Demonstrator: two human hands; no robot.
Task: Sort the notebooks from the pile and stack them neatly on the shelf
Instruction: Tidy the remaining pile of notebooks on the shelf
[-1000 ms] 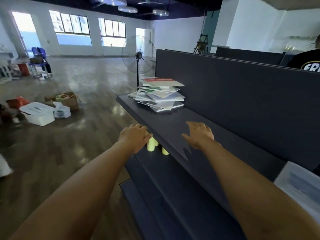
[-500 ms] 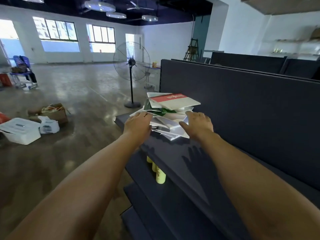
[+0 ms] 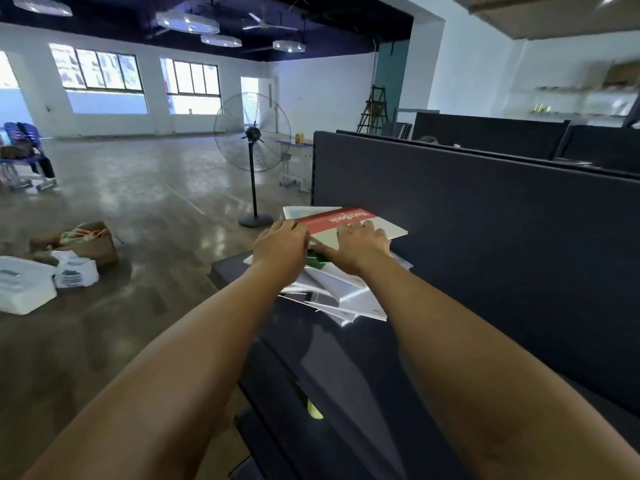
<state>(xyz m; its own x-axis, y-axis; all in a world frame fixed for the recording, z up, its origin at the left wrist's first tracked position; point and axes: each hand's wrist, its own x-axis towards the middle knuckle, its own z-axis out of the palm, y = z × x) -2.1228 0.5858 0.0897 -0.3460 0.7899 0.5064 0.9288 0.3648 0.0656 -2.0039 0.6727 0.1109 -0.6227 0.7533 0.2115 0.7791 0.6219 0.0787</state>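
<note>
- both hands went up onto the pile. left hand (image 3: 281, 251) grasps the red notebook (image 3: 341, 221) by its edge; right hand (image 3: 360, 249) lies flat on it.
- where is it?
- top of the messy pile (image 3: 341, 292), on the shelf (image 3: 346, 358). light, bendy, slippery. hold both side edges.

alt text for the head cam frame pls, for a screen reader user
Two bare hands, left hand and right hand, rest on the top red-and-white notebook of an untidy pile of notebooks on a dark shelf. Behind lies a large open room with a standing fan and a cardboard box on the floor.
</note>
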